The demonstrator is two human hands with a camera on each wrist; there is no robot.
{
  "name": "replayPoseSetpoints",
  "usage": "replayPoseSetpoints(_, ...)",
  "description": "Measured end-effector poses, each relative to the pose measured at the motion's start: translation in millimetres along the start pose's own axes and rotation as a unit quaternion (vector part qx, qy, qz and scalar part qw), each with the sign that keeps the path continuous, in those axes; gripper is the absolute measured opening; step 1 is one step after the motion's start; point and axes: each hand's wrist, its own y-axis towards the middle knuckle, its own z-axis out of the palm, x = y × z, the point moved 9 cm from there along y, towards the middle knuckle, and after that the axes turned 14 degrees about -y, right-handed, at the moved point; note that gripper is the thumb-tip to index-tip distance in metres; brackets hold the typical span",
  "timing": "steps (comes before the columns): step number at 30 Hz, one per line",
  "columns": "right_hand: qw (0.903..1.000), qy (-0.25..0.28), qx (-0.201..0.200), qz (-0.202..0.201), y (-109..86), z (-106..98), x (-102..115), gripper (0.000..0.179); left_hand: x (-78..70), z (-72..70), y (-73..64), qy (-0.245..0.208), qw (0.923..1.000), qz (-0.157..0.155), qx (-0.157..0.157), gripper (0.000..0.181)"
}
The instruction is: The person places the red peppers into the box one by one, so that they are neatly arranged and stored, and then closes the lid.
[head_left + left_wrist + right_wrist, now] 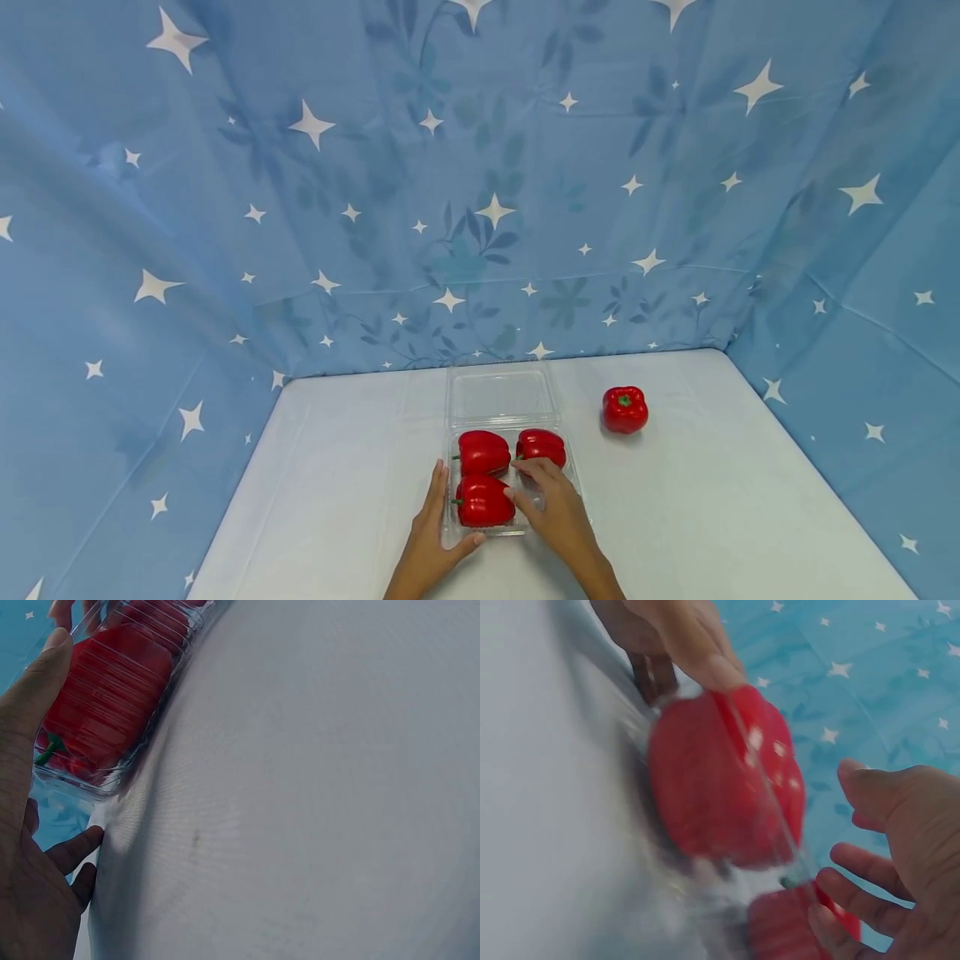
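Observation:
Three red bell peppers lie in a clear plastic clamshell container (514, 531): a far-left pepper (483, 452), a near-left pepper (485, 502) and a far-right pepper (542, 447). My left hand (429, 533) is at the container's left side, fingers straight along its wall and thumb by its front edge. In the left wrist view the thumb touches the container (112, 780). My right hand (557, 510) hovers over the near-right part of the container, fingers spread and loosely bent, fingertips beside the far-right pepper. Nothing is gripped by it in the right wrist view.
The container's transparent lid (501, 395) lies folded back, away from me. Another red bell pepper (625, 410) stands on the white-covered table (720, 500), right of the container. A blue star-patterned curtain (480, 250) encloses the back and sides.

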Motion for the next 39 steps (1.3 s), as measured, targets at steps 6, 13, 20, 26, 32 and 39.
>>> replayPoseSetpoints(6, 0.997, 0.014, -0.064, 0.043, 8.6, -27, -27, 0.04, 1.8, 0.3, 0.9, -0.003, 0.9998, -0.019, 0.005, 0.11)
replayPoseSetpoints(13, 0.9874, 0.008, -0.125, 0.097, 16.2, -59, -71, 0.038, 4.2, 3.7, -0.4, -0.009, 0.9996, -0.024, 0.011, 0.109)
replayPoseSetpoints(20, 0.9763, 0.008, -0.158, 0.148, 21.8, -79, -111, 0.048, 5.0, 3.4, 0.0, -0.006, 0.9996, -0.026, 0.011, 0.11)
replayPoseSetpoints(26, 0.9689, 0.024, -0.148, 0.197, 30.2, -89, -133, 0.06, 3.0, 1.5, 0.7, -0.011, 0.9995, -0.025, 0.014, 0.11)
replayPoseSetpoints(32, 0.9723, 0.019, -0.092, 0.214, 46.2, -88, -151, 0.076, 4.1, 0.8, 1.6, -0.011, 0.9993, -0.033, 0.015, 0.11)
replayPoseSetpoints(39, 0.9814, -0.008, 0.003, 0.192, 61.2, -74, -167, 0.09, 6.7, 1.9, 1.7, -0.012, 0.9989, -0.04, 0.02, 0.11)
